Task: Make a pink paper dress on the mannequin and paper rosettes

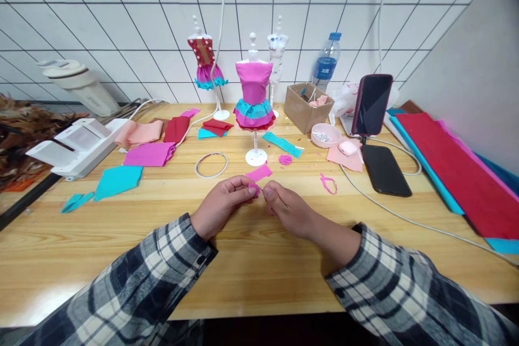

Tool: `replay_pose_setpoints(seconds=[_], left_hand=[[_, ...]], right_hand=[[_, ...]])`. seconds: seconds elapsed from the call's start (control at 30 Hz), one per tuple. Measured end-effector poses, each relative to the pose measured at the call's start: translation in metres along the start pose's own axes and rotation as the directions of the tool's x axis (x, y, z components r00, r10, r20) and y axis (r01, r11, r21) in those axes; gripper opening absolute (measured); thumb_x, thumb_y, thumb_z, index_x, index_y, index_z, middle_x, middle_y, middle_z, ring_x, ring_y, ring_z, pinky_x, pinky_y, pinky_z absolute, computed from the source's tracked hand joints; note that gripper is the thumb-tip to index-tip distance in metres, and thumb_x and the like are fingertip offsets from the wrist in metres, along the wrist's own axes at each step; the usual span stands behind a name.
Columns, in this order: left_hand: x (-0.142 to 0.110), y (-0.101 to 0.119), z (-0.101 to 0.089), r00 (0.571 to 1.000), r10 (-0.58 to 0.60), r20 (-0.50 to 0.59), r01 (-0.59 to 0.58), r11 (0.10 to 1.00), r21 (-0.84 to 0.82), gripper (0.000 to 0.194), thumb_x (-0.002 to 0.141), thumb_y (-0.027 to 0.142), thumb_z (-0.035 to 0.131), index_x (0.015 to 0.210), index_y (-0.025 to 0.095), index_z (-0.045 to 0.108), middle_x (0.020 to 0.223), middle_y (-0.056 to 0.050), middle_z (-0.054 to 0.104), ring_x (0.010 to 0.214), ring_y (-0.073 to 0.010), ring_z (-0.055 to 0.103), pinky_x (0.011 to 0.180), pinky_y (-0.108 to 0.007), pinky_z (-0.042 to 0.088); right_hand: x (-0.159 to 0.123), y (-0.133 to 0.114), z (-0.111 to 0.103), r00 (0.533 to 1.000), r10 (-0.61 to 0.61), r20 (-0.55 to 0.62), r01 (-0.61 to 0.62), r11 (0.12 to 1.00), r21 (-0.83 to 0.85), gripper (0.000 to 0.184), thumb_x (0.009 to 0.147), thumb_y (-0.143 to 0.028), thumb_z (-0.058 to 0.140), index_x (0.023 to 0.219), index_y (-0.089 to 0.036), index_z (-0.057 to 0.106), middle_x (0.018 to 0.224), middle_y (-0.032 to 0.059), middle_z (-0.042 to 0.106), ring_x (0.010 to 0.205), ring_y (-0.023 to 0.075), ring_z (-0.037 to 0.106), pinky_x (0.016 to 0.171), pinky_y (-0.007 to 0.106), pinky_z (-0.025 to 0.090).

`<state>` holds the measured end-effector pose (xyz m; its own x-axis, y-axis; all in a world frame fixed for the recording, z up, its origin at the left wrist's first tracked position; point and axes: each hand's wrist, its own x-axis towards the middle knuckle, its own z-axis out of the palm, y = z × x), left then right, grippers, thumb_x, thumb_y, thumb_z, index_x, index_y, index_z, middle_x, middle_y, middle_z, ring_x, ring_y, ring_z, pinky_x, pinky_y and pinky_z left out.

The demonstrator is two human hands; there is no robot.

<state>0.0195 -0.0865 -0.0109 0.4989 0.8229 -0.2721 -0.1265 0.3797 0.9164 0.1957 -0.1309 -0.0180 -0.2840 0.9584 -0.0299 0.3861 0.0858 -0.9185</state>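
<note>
Between the thumb and fingers of my left hand (pixel 225 200) is a small gathered piece of magenta crepe paper (pixel 255 189). My right hand (pixel 288 210) is closed in a pinch just to its right, at a thin strand whose kind I cannot make out. A flat magenta strip (pixel 259 172) lies just beyond my fingertips, with a round pleated magenta rosette (pixel 285 159) farther to the right. Behind them stands a small white dress form (pixel 256 157) wearing a magenta top and a layered blue and magenta skirt.
Two more dress forms stand by the tiled wall. Folded crepe paper (pixel 150 154) and a metal ring (pixel 211 165) lie left. At right are a cardboard box (pixel 307 113), a bead bowl (pixel 325 143), two phones, a white cable (pixel 389 212) and long paper sheets (pixel 458 173).
</note>
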Motion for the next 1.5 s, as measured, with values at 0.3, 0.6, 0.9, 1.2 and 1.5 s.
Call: replay_pose_setpoints(seconds=[0.3,0.6,0.9,1.2,1.5], left_hand=[[-0.002,0.003,0.003,1.0,-0.01,-0.011,0.01,1.0,-0.005,0.016,0.073,0.026,0.076,0.08,0.016,0.066,0.078,0.001,0.067,0.076,-0.0119,0.059,0.077,-0.024,0.043],[0.0,0.001,0.0,0.999,-0.032,-0.018,0.033,0.996,0.08,0.024,0.072,0.033,0.078,0.084,0.016,0.068,0.079,0.0,0.067,0.073,-0.0124,0.058,0.072,-0.024,0.043],[-0.002,0.002,0.001,1.0,-0.012,-0.001,0.012,0.964,0.265,0.03,0.072,0.041,0.076,0.087,0.016,0.071,0.083,-0.003,0.07,0.079,-0.0168,0.06,0.077,-0.028,0.044],[-0.002,0.005,0.003,0.999,-0.018,0.041,0.01,0.981,0.192,0.039,0.07,0.031,0.079,0.105,0.018,0.07,0.095,-0.006,0.073,0.088,-0.0187,0.064,0.085,-0.032,0.046],[-0.002,0.004,0.002,0.998,-0.03,0.06,0.016,0.973,0.23,0.033,0.072,0.03,0.077,0.102,0.017,0.072,0.093,-0.005,0.072,0.083,-0.0159,0.062,0.08,-0.027,0.045]], right_hand=[[0.001,0.0,0.0,1.0,-0.007,-0.011,0.006,1.0,-0.024,0.036,0.1,-0.047,0.025,0.076,-0.023,0.039,0.067,-0.0034,0.046,0.065,0.0144,0.046,0.066,0.03,0.037],[0.003,-0.002,-0.005,0.988,0.062,-0.143,-0.049,0.994,0.095,0.032,0.094,-0.05,0.039,0.082,-0.022,0.047,0.068,-0.0038,0.049,0.065,0.0133,0.047,0.064,0.027,0.039],[0.006,-0.005,-0.009,0.971,0.091,-0.221,-0.069,0.992,0.107,0.017,0.075,-0.031,0.065,0.085,-0.017,0.065,0.067,-0.0035,0.055,0.059,0.01,0.045,0.056,0.023,0.037],[0.008,-0.005,-0.013,0.954,0.101,-0.282,-0.078,0.993,0.09,0.023,0.075,-0.033,0.064,0.091,-0.017,0.067,0.07,-0.0025,0.057,0.056,0.0096,0.045,0.054,0.023,0.036],[0.011,-0.002,-0.013,0.952,0.064,-0.3,-0.056,0.998,0.035,0.013,0.073,-0.03,0.065,0.074,-0.018,0.062,0.068,-0.0017,0.057,0.059,0.0108,0.045,0.056,0.024,0.034]])
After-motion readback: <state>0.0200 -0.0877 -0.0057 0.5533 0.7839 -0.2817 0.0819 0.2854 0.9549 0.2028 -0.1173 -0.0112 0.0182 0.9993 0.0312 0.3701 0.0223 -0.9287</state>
